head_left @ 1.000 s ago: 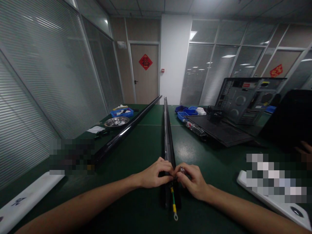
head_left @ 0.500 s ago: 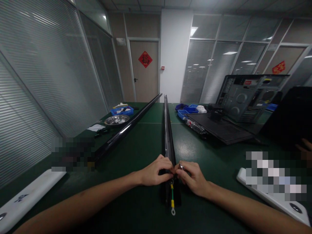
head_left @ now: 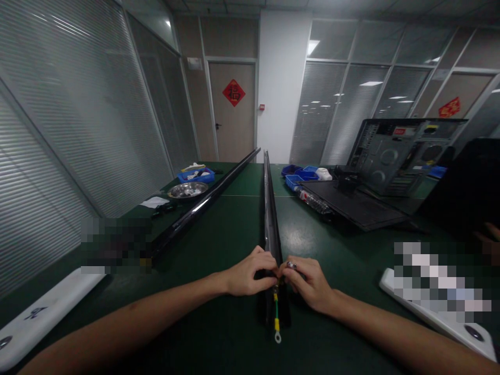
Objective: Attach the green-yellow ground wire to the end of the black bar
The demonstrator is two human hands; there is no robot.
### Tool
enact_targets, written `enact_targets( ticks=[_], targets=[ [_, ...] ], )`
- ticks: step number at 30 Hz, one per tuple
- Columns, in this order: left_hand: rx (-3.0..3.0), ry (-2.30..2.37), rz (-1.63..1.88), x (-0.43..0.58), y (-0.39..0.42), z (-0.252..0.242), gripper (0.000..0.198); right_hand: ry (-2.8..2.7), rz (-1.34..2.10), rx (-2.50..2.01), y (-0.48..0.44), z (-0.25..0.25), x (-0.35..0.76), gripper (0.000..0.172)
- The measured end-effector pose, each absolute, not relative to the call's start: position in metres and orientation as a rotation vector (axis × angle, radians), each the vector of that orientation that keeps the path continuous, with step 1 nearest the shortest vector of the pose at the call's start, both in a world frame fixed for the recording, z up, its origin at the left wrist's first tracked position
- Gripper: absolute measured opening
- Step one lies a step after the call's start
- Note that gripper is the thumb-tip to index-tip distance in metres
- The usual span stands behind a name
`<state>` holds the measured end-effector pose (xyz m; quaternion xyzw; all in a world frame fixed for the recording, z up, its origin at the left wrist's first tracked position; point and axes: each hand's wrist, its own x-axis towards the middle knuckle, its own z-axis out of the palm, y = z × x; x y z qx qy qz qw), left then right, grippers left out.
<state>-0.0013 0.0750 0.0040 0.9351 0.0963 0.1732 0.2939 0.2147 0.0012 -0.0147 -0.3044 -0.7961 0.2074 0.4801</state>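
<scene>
A long black rail [head_left: 271,213] runs away from me down the middle of the green table. Over its near end, my left hand [head_left: 248,273] and my right hand [head_left: 308,284] meet with thumbs and fingertips pinched together. Whatever small part they pinch is hidden by the fingers. Just below the fingertips, a short green-and-yellow ground wire [head_left: 277,311] with a ring terminal lies along the rail end, pointing toward me. Its upper end disappears near the fingers. A silver ring is on a finger of my right hand.
A second black rail [head_left: 211,199] lies to the left. Beyond it are a metal dish [head_left: 188,190] and a blue basket [head_left: 197,176]. At right sit blue bins [head_left: 295,180], a black panel [head_left: 353,205] and an open computer case [head_left: 402,156]. White long pieces [head_left: 50,312] flank my arms.
Both hands stay pinched at the same spot, with only a slight shift of the right fingers. The wire and rails keep their places; the view has tilted very slightly.
</scene>
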Motion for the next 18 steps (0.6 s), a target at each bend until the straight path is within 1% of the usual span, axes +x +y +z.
enact_targets(
  ticks=[10, 13, 18],
  targets=[
    [2.476, 0.254, 0.48, -0.0022, 0.0738, 0.0055, 0.018, -1.924, 0.468, -0.759, 0.0004, -0.0158, 0.2139, 0.03],
    [2.47, 0.249, 0.478, -0.0017, 0.0733, 0.0065, 0.021, -1.907, 0.495, -0.773, 0.0003, -0.017, 0.2142, 0.029],
    [2.446, 0.265, 0.487, -0.0004, 0.0734, 0.0076, 0.028, -1.879, 0.486, -0.772, -0.0005, -0.0182, 0.2142, 0.032]
  ],
)
